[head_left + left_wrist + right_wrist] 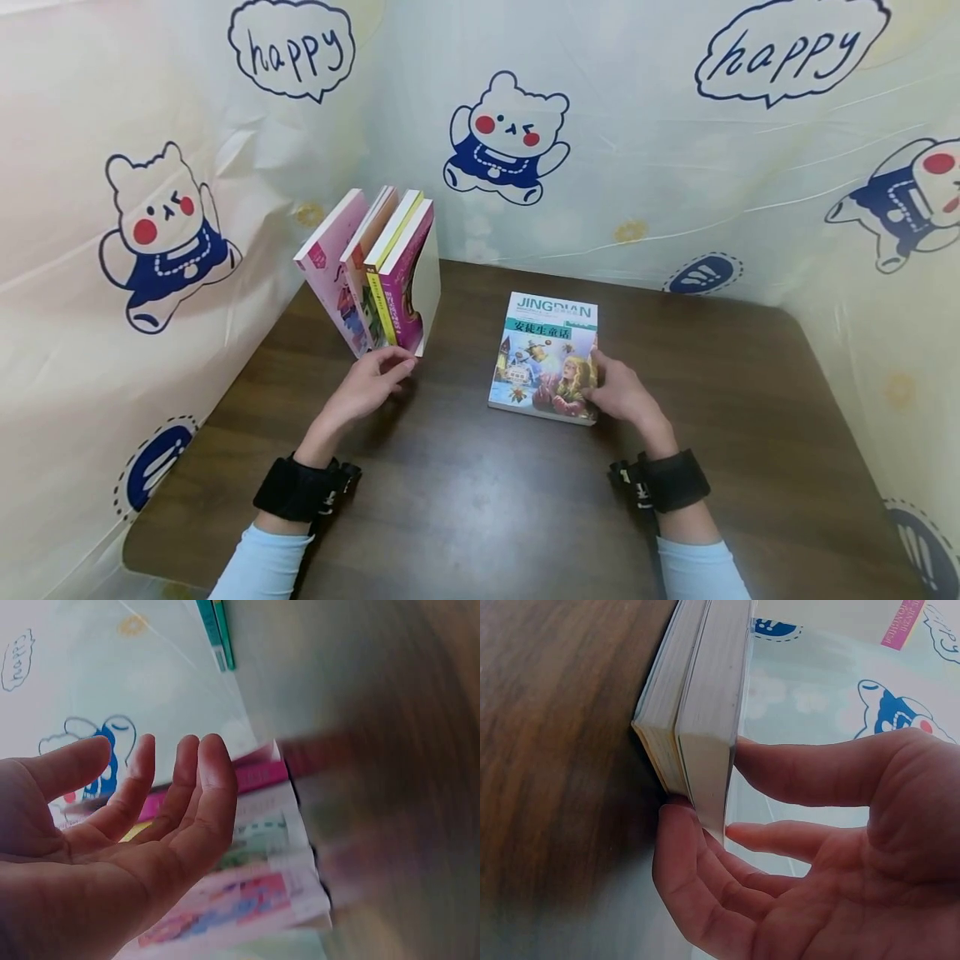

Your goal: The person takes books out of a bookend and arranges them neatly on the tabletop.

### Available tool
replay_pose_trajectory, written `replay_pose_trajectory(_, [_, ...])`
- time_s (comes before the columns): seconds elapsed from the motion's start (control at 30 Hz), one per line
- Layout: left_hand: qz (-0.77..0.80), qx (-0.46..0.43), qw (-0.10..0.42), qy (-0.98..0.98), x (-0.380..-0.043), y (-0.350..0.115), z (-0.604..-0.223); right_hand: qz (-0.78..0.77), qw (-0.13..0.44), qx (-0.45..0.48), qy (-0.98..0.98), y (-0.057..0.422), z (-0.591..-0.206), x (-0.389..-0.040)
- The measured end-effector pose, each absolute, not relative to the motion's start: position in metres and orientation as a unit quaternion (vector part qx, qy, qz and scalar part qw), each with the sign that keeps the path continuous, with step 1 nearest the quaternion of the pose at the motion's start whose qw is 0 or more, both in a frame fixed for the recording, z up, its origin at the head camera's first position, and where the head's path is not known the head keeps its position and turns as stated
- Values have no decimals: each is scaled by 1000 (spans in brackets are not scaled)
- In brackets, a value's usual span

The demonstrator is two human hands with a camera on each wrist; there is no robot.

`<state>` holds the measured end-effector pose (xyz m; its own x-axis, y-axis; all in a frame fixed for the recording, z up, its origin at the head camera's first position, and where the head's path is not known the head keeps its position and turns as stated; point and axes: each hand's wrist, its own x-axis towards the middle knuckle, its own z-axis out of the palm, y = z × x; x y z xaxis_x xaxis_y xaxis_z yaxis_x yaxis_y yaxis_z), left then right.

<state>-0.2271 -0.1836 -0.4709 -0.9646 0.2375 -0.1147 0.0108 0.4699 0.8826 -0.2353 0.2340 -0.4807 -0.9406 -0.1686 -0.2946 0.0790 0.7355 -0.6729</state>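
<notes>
Two paperback books lie stacked on the right half of the table; the top book (540, 358) has a teal title band and a fairy-tale picture. In the right wrist view their page blocks (712, 697) show one above the other. My right hand (618, 387) holds the stack at its right edge, thumb (802, 772) over the cover and fingers curled at the side. My left hand (373, 383), loosely curled and holding nothing, is in front of the row of upright books. That row has a magenta book (408, 283), a yellow-edged book (382, 300) and a leaning pink book (330, 267).
The brown wooden table (480, 517) has rounded corners. A printed cloth (637, 167) with bears and "happy" bubbles hangs behind and at both sides. Each wrist wears a black strap (296, 489).
</notes>
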Motion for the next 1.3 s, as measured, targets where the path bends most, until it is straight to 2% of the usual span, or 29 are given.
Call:
replay_pose_trajectory(0.43, [528, 16, 51, 848, -227, -223, -453, -361, 167, -26, 917, 232, -481, -236])
replay_pose_trajectory(0.7, [502, -114, -75, 854, -236, -228, -445, -360, 166, -24, 918, 233, -482, -235])
replay_pose_trajectory(0.8, [521, -140, -106, 835, -243, -229, -443, -359, 166, -27, 918, 233, -482, -235])
replay_pose_trajectory(0.97, [561, -151, -106, 807, -255, -232, -438, -355, 160, -31, 921, 233, -483, -236])
replay_pose_trajectory(1.3, [572, -111, -105, 806, -263, -228, -433, -361, 163, -25, 918, 234, -484, -235])
